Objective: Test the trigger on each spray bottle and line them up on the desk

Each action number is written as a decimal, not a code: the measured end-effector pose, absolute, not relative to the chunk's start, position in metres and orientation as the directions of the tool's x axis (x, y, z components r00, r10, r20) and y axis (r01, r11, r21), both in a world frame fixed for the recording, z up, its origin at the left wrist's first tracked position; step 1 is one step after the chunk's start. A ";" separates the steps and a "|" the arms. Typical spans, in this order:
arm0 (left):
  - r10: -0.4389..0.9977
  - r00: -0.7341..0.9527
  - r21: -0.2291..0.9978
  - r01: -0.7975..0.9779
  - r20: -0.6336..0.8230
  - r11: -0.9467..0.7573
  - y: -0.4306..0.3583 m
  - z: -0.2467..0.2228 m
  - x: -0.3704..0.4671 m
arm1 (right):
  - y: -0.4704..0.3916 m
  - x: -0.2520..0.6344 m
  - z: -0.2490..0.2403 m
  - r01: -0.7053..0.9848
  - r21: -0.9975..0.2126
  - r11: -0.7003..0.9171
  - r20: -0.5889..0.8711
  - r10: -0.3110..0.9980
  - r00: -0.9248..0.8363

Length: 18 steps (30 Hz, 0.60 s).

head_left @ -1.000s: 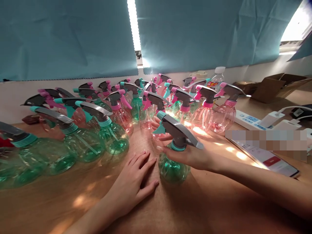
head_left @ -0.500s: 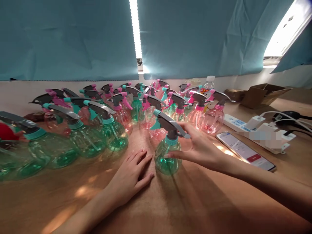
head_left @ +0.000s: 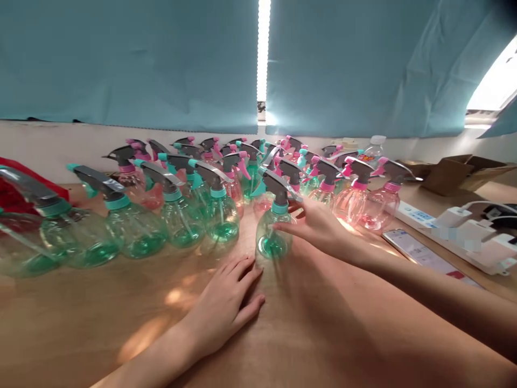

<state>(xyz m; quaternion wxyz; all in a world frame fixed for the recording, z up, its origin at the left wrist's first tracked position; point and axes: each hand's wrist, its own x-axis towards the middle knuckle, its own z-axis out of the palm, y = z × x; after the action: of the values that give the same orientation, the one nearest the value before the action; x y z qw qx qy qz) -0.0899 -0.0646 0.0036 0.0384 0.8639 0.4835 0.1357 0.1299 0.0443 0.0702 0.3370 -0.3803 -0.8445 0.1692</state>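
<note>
A clear green spray bottle (head_left: 274,237) with a turquoise collar and grey head stands upright on the wooden table (head_left: 307,334). My right hand (head_left: 319,226) is around its right side, thumb across the front and fingers partly hidden behind. My left hand (head_left: 228,302) lies on the tabletop in front and to the left of that bottle, fingers spread, holding nothing. Left of the held bottle a row of green spray bottles begins, the nearest being one green bottle (head_left: 222,218). Pink spray bottles stand behind and to the right, among them a pink bottle (head_left: 379,207).
A phone (head_left: 424,253) lies at the right beside a white power strip (head_left: 428,221) with plugs and cables. Farther back are a cardboard box (head_left: 448,175) and a clear capped bottle (head_left: 374,148). Something red (head_left: 44,180) lies at the far left.
The view has turned left. My right hand has moved the green bottle farther back on the table, closer to the other bottles. My left hand still rests flat on the table.
</note>
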 end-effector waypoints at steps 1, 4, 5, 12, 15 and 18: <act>0.846 0.492 0.200 0.825 0.206 -0.528 -0.065 0.003 -0.089 | 0.048 0.123 0.070 0.540 -0.539 0.647 0.439 0.763 -0.475; 0.847 0.486 0.203 0.826 0.213 -0.525 -0.066 0.003 -0.088 | 0.058 0.104 0.073 0.565 -0.524 0.638 0.431 0.770 -0.470; 0.848 0.486 0.203 0.827 0.213 -0.524 -0.066 0.002 -0.087 | 0.061 0.099 0.073 0.573 -0.519 0.634 0.429 0.773 -0.466; 0.851 0.479 0.210 0.828 0.216 -0.520 -0.066 0.000 -0.088 | 0.078 0.081 0.073 0.618 -0.508 0.599 0.424 0.799 -0.426; 0.852 0.478 0.213 0.828 0.214 -0.519 -0.065 0.001 -0.088 | 0.083 0.078 0.071 0.612 -0.517 0.598 0.422 0.800 -0.425; 0.854 0.480 0.214 0.829 0.202 -0.516 -0.066 0.002 -0.088 | 0.086 0.077 0.070 0.607 -0.526 0.595 0.421 0.803 -0.422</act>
<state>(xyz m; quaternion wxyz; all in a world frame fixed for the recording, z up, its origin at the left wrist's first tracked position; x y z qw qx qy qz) -0.0879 -0.0658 0.0020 0.0434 0.8591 0.4898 0.1422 0.0772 0.0858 0.0702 0.3294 -0.4246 -0.8301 0.1485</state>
